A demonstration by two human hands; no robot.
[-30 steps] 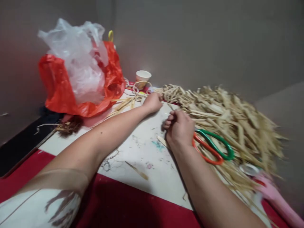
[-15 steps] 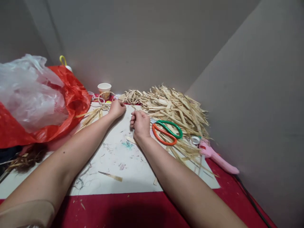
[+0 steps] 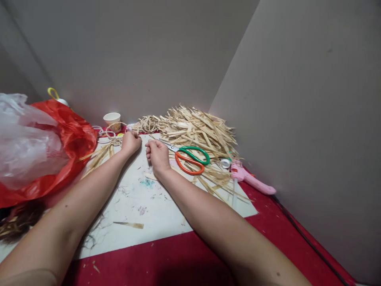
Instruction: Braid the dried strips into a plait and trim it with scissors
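Note:
My left hand (image 3: 131, 143) is closed, fingers curled in, over the far part of the white board (image 3: 162, 222). A short gap to its right, my right hand (image 3: 158, 157) is also closed, with the fingertips pinched together. Whatever either hand may hold is too small or hidden to make out. Scissors (image 3: 190, 161) with one green and one orange handle lie just right of my right hand. Beyond them is a heap of dry, straw-coloured strips (image 3: 199, 129). Beside my left hand lies a braided piece with loose strip ends (image 3: 101, 155).
A paper cup (image 3: 112, 121) and a coil of straw cord (image 3: 147, 124) stand along the back wall. On the left is a red and clear plastic bag (image 3: 73, 131). A pink glue gun (image 3: 253, 180) with a black cable (image 3: 309, 238) lies right, on the red table cover (image 3: 143, 262).
The view has turned to the right, so everything sits further left in the picture. Both hands stay closed in much the same place over the board.

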